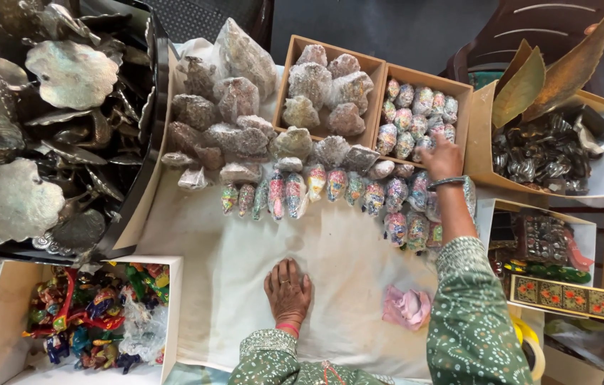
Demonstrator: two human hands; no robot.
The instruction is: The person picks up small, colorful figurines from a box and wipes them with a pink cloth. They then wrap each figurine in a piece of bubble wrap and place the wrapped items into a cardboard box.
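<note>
Lying flat on the cloth [245,271] near its front edge: left hand [288,291]. Reaching right hand [442,160] into the cardboard box [467,93] at the back right corner, behind a row of wrapped figurines [316,189] running across the middle.

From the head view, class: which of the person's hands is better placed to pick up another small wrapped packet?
The right hand: it already reaches the wrapped packets in their cardboard box. The left hand lies flat on the white cloth, apart from them.
</note>
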